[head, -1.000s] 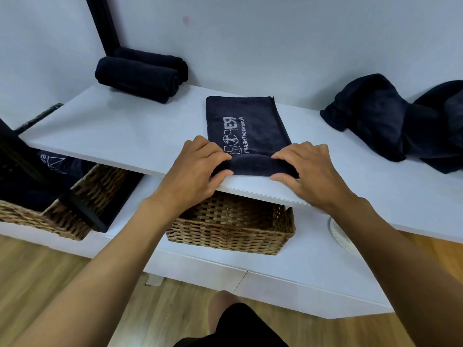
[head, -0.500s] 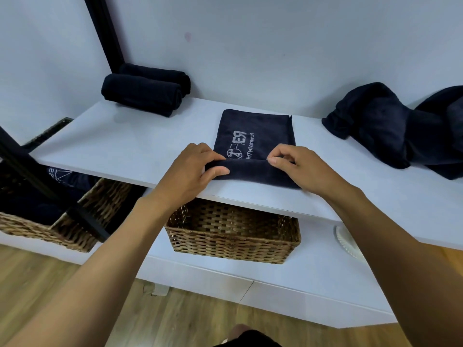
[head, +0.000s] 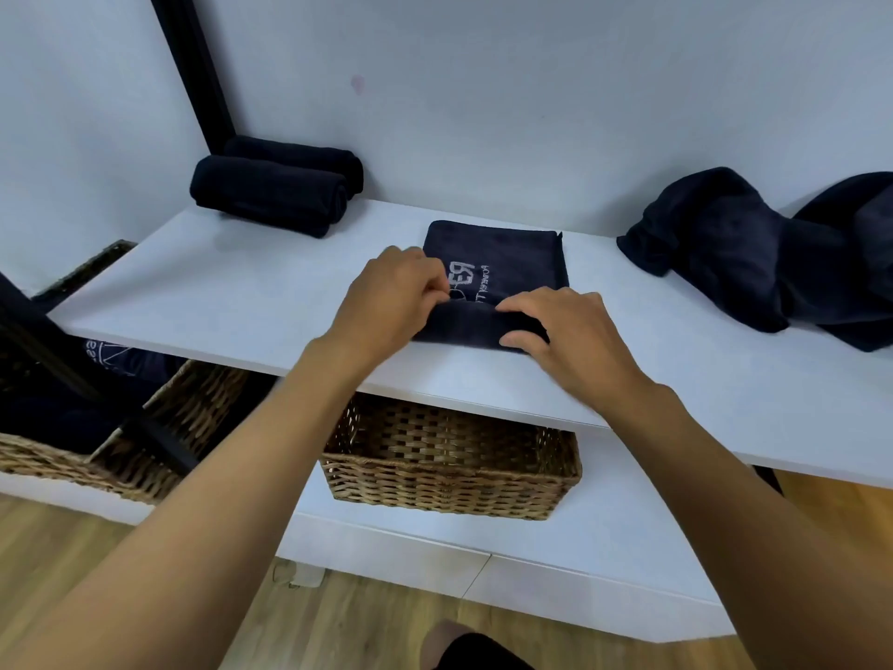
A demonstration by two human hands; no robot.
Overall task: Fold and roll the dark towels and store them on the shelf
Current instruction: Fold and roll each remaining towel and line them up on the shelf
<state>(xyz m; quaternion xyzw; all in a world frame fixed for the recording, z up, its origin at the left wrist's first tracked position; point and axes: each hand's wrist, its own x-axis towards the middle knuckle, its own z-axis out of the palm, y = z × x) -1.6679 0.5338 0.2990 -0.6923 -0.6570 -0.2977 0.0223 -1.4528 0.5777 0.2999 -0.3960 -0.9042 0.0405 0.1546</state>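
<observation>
Towel (head: pixel 512 263) of dark navy terry, folded into a long rectangle, flat on the smooth white shelf (head: pixel 217 292); pale printed lettering shows on its upper face. Its near end is turned up into a thick, soft roll. The left hand (head: pixel 391 302) grips the left end of this roll with curled fingers. The right hand (head: pixel 570 340) arches over the right end, fingers bent across the top and thumb pressed against the near side.

Two rolled towels (head: pixel 270 195), tight cylinders of the same cloth, lie side by side at the back left of the shelf, against a black post (head: pixel 193 65). A loose heap (head: pixel 734 253) of crumpled dark towels sits well apart on the right. Beneath the shelf stand two brown woven wicker baskets (head: pixel 449 471); the left one holds dark cloth.
</observation>
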